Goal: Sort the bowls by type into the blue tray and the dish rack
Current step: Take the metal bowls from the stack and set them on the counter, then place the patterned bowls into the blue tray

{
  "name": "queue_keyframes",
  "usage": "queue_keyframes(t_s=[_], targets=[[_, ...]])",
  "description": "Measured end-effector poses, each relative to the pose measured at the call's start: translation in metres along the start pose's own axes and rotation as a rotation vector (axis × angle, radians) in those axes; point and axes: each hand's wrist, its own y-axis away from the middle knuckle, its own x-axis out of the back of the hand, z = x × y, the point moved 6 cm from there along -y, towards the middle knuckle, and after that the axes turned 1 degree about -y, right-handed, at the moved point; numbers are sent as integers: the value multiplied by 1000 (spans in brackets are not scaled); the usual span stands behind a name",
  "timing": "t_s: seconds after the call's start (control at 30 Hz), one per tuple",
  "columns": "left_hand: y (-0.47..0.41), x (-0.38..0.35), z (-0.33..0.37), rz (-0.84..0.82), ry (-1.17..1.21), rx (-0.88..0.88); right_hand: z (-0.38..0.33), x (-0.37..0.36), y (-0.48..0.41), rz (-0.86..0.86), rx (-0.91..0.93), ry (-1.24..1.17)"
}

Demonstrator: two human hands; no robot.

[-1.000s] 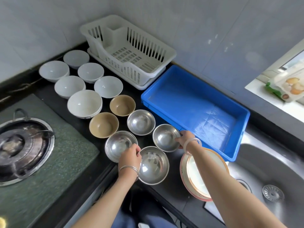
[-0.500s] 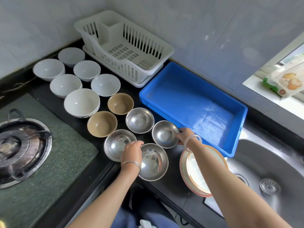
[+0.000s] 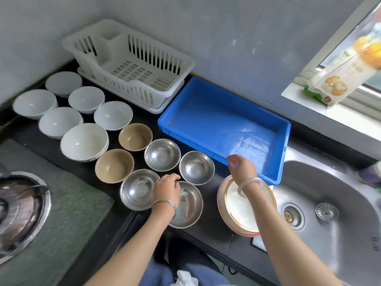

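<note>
While left hand (image 3: pixel 167 188) pinches rim of nearest round steel bowl (image 3: pixel 189 209) — seemingly to lift it — right hand (image 3: pixel 242 168) hovers loosely curled, empty.

Place: home kitchen
Worktop: black counter (image 3: pixel 208 232) beneath the left fingers (image 3: pixel 174 178) and right fingers (image 3: pixel 232 162)
Hob: gas burner (image 3: pixel 22 205) with a metal ring, well left of the left fingers
Sink: steel sink (image 3: pixel 346 182) with drain (image 3: pixel 292 216), right of the right fingers
Wall: grey tiles (image 3: pixel 237 38), well beyond both sets of fingers
Rack: white dish rack (image 3: pixel 132 65) against the wall, well beyond the left fingers
Tray: blue tray (image 3: pixel 224 120), just beyond the right fingers
Crockery: white bowls (image 3: pixel 84 141) and tan bowls (image 3: pixel 114 165) left of the left fingers; steel bowl (image 3: pixel 189 205) at them; plate (image 3: pixel 233 205) nearer than the right fingers
Sill: window ledge (image 3: pixel 350 114) with a food packet (image 3: pixel 338 79), far right of the right fingers
</note>
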Motion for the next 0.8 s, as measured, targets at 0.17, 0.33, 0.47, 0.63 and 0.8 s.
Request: queue_keyframes(t_s=[0.17, 0.33, 0.47, 0.63, 0.8], targets=[[5, -30, 49, -209, 153, -79, 60, 37, 33, 200, -68, 14], [19, -66, 88, -416, 157, -164, 121, 46, 64, 279, -242, -58], [25, -83, 99, -452, 67, -211, 153, 37, 80, 262, -369, -246], [28, -86, 98, -431, 95, -156, 155, 29, 90, 316, -391, -222], [24, -86, 97, -428, 106, -153, 151, 24, 102, 325, -422, -252]])
